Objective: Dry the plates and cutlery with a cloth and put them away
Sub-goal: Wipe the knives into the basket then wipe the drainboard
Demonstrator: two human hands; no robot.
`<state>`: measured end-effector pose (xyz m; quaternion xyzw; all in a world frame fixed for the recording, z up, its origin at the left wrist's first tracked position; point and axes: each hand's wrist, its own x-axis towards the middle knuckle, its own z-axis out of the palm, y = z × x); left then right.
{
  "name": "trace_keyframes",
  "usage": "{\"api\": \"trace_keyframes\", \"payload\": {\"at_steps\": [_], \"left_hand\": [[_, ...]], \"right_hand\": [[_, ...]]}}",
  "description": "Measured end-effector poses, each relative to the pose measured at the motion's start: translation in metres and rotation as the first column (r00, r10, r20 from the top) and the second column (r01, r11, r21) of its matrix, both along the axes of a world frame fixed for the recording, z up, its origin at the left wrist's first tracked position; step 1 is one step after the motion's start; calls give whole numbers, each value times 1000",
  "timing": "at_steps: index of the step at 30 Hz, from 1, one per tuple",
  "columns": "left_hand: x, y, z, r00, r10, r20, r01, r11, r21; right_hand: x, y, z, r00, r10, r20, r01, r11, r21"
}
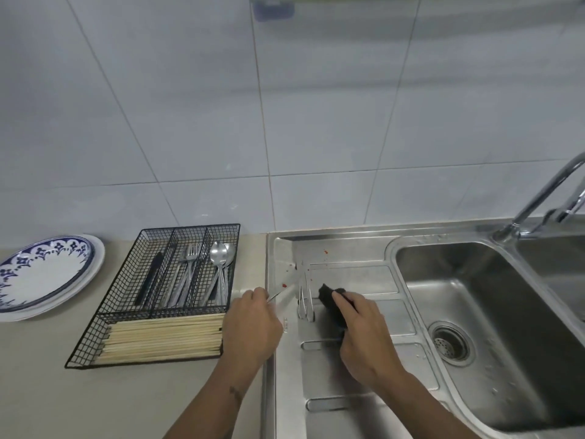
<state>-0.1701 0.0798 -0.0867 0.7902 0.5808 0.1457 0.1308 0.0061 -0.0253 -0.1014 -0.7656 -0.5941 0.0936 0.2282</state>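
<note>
My left hand (pixel 250 327) grips a blurred silver piece of cutlery (pixel 286 288), seemingly a knife, at the left edge of the steel drainboard (pixel 351 275). Just to its right, my right hand (pixel 364 331) holds a dark cloth (pixel 329 297) above the drainboard. Two forks (pixel 305 307) lie on the drainboard between my hands. A black wire cutlery tray (pixel 95 327) on the counter holds dark knives, forks (pixel 190 255), spoons (pixel 220 258) and, in its front compartment, several chopsticks (pixel 164 337). Stacked plates (pixel 44 277), the top one with a blue-patterned rim, sit at the far left.
The sink basin (pixel 493 296) with its drain strainer (pixel 451 343) lies to the right, with a faucet (pixel 544 191) behind it. Small red specks dot the drainboard's back left corner. A tiled wall rises behind the counter.
</note>
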Motion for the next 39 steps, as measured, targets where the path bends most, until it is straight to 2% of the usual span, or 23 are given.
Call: {"api": "trace_keyframes", "payload": {"at_steps": [3,6,11,15,17,21,24,27,29,31,34,36,39], "left_hand": [[-7,-22,12,997,-61,50,58,996,62],[-9,-42,28,984,-140,112,124,982,145],[-17,-56,48,986,-164,36,156,973,171],[-11,-65,64,976,-209,54,191,953,236],[-7,-70,71,974,-221,48,203,947,248],[-12,-81,71,968,-251,27,242,952,187],[-10,-81,74,962,-269,38,263,957,120],[-4,-82,82,964,-260,53,256,964,72],[-2,-82,87,967,-243,78,241,970,30],[-3,-82,90,971,-229,67,228,973,15],[-6,-88,90,978,-201,48,202,979,-4],[-7,-89,90,980,-175,95,180,982,-50],[-7,-88,96,967,-202,153,223,965,-138]], "right_hand": [[-24,0,24,995,80,64,-89,986,139],[-38,-1,37,949,198,244,-227,969,96],[-29,-14,47,972,57,229,-70,996,50],[-43,-24,52,951,117,287,-159,979,128],[-33,-30,57,953,77,294,-122,983,138],[1,-44,62,962,-119,244,95,989,109],[8,-52,73,954,-218,207,177,964,199],[-13,-57,83,964,-110,243,46,966,255],[-27,-61,77,953,-9,304,-62,973,222],[-24,-62,66,951,-23,308,-39,980,194],[-18,-63,64,972,-99,212,65,985,161],[-26,-62,69,974,-57,218,14,981,195],[-37,-61,65,942,77,327,-158,960,230]]}}
